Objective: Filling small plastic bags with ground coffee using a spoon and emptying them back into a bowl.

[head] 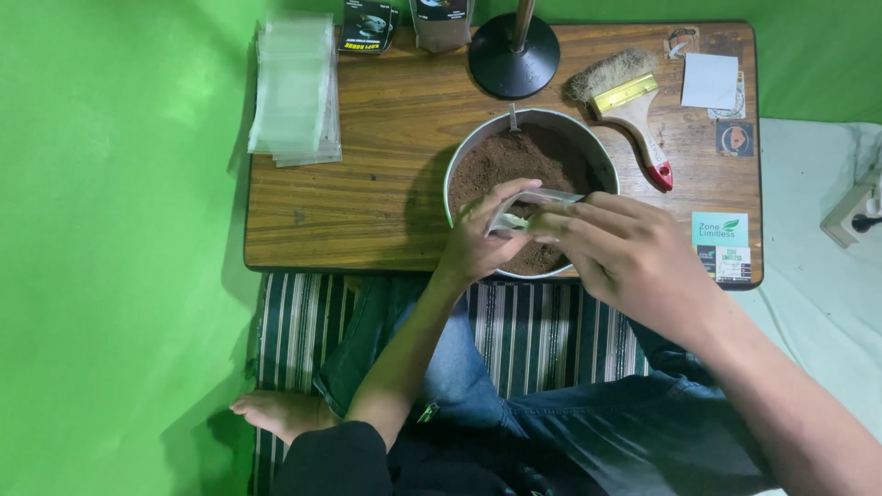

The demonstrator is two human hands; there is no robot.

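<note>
Low wooden table (367, 211), grain running left to right, dark rounded edge. Bright green backdrop (119, 230) covers floor and rear. Striped green-and-white mat (303, 321) under table's near edge. Pale sheet (818, 285) at right, white power strip (854, 216) on it. Even light, soft shadows.

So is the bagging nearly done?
Hard to say. Two dark packets at the table's far edge may be finished ones. Right now the left hand and right hand hold a small clear bag over the bowl of brown powder. A stack of empty bags waits.
</note>
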